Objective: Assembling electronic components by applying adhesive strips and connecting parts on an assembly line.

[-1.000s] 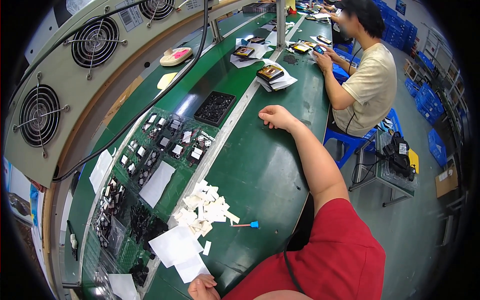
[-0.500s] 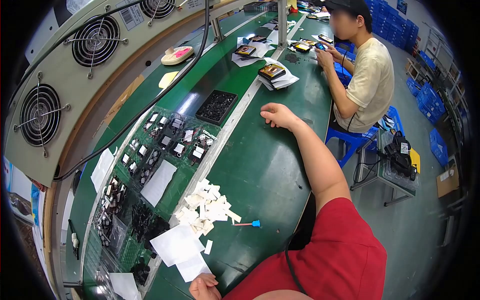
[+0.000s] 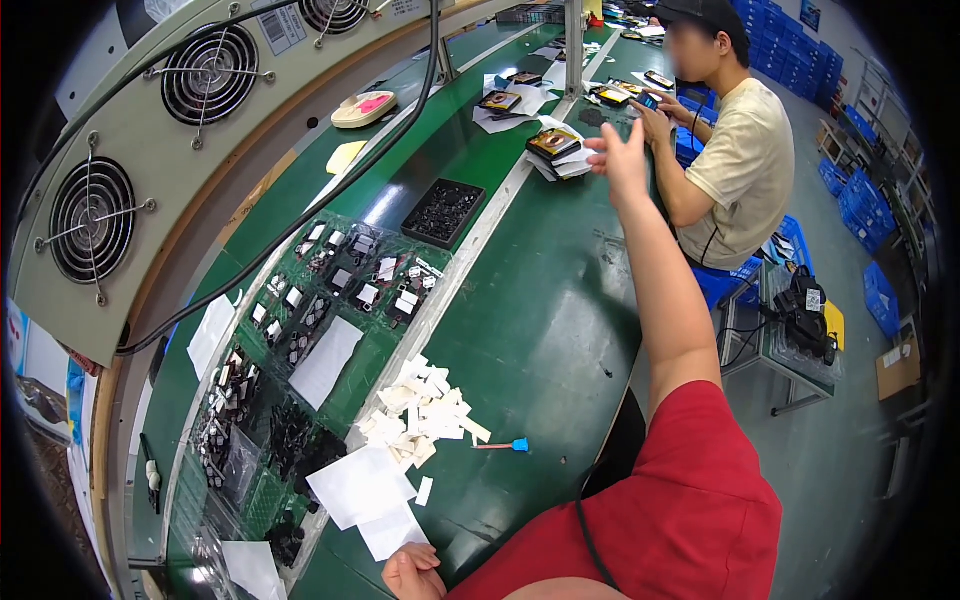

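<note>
My right hand (image 3: 622, 165) is stretched far forward above the green table. Its fingers are spread and hold nothing; they come up to the right side of a stack of flat, gold-and-black square parts (image 3: 553, 145) lying on white paper. My left hand (image 3: 413, 573) rests at the near table edge with its fingers curled and nothing visible in them. Just beyond it are white paper sheets (image 3: 362, 487), next to a heap of small cream-white strips (image 3: 425, 408). A thin reddish stick with a blue end (image 3: 519, 445) lies to the right of the heap.
A black tray of small dark parts (image 3: 444, 213) and clear plastic trays with little components (image 3: 340, 275) line the left. A fan-fitted metal housing (image 3: 160, 150) overhangs that side, with a black cable (image 3: 290, 217). A co-worker (image 3: 740, 150) sits at far right, holding a phone.
My right hand has moved forward and slightly right, from above the bare table to beside the part stack, and its fingers have spread. My left hand stays near the paper.
</note>
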Demonstrator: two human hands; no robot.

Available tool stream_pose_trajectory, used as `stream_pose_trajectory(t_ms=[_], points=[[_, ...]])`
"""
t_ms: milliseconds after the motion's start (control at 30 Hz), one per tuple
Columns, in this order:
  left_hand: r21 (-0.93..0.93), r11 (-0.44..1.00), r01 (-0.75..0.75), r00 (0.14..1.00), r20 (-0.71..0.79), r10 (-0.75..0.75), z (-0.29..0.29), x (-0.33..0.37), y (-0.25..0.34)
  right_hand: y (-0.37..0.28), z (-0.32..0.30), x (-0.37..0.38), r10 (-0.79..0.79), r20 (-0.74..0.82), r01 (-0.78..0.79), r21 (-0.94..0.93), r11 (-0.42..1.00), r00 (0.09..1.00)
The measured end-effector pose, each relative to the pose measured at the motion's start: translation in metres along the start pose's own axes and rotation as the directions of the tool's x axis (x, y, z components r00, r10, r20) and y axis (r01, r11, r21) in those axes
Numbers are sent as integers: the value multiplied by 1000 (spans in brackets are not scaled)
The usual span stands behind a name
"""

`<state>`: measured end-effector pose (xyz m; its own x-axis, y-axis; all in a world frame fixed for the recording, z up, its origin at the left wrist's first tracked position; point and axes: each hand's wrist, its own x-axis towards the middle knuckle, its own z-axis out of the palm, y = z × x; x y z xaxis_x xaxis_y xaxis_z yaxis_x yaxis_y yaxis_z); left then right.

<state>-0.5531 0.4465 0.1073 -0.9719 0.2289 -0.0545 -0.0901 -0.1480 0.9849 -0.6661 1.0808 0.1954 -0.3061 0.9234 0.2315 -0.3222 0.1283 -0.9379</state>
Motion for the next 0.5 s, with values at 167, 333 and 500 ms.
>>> stream_pose_trajectory(t_ms=[167, 333, 500], points=[[-1, 1000, -8, 1000, 11, 8, 0, -2, 3, 15, -7, -19, 298, 376, -206, -267, 941, 877], [-30, 999, -11, 999, 35, 12, 0, 1, 0, 73, 12, -85, 505, 568, -83, -607, 790, 650], [-6, 1000, -4, 1000, 16, 4, 0, -1, 1, 77, 19, -97, 356, 565, 253, -732, 633, 744]])
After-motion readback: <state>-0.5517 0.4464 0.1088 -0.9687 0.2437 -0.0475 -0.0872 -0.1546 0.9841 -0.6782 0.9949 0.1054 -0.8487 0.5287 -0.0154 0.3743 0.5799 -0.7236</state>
